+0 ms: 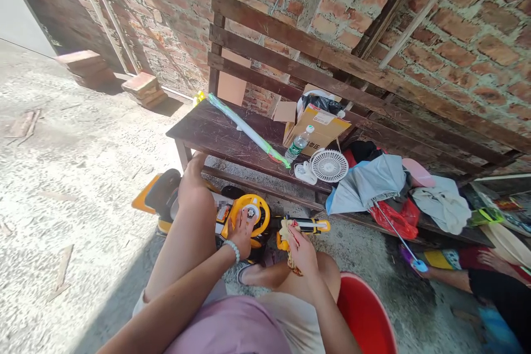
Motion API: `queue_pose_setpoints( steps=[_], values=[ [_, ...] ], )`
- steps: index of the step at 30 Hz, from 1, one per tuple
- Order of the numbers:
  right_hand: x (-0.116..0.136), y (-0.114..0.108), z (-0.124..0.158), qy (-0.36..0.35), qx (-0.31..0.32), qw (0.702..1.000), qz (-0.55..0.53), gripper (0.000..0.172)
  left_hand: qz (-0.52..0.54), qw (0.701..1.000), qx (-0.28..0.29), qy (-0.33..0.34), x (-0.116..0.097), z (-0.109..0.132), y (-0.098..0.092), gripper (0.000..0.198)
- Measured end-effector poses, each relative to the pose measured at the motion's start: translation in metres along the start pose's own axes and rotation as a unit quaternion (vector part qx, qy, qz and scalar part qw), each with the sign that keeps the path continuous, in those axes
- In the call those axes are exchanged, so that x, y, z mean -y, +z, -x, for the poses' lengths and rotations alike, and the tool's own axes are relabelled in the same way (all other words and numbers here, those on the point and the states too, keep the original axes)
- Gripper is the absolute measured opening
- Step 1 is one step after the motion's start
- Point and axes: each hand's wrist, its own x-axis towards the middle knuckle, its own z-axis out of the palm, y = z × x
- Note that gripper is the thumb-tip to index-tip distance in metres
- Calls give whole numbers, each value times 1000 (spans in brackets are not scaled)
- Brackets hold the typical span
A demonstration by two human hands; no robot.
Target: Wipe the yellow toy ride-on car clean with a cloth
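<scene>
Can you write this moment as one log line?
Left hand: on yellow plastic toy steering wheel | Right hand: gripping crumpled yellow item

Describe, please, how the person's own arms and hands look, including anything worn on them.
Both arms are bare, and neither the left hand nor the right hand wears a glove. A pale beaded bracelet circles the left wrist; the right wrist shows none. A pink top shows at the bottom of the view.
</scene>
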Motion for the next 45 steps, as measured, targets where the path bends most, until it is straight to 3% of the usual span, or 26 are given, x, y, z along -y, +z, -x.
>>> queue_pose_setpoints(
  steps=[6,12,18,22,26,29,34,37,40,45],
  values=[
    [-9,-14,3,22,28,999,-17,48,9,1000,6,7,4,0,0,98],
    [-12,-16,-35,97,-51,993,-47,53,3,1000,7,3,2,-1,0,97],
    [-5,-5,-50,90,47,991,81,53,-6,1000,6,0,1,-1,-1,98],
    [-12,-21,-58,143,71,971,178,50,-12,1000,10,-2,2,0,0,98],
    [-19,-31,-67,186,73,961,193,46,3,1000,9,0,-1,1,-2,98],
    [-19,-15,-59,161,44,974,154,48,0,1000,13,-10,-3,2,-4,99],
    [-37,36,-14,70,-75,994,-41,57,14,1000,25,-7,-2,2,-7,97],
    [-61,43,3,146,-135,976,-92,66,14,1000,25,1,0,2,-6,97],
    [-83,24,-5,252,-171,951,-62,69,3,1000,19,-4,-1,2,-5,98],
    [-84,-8,-44,324,-50,944,49,60,-16,1000,7,-16,-7,4,-8,97]
  ],
)
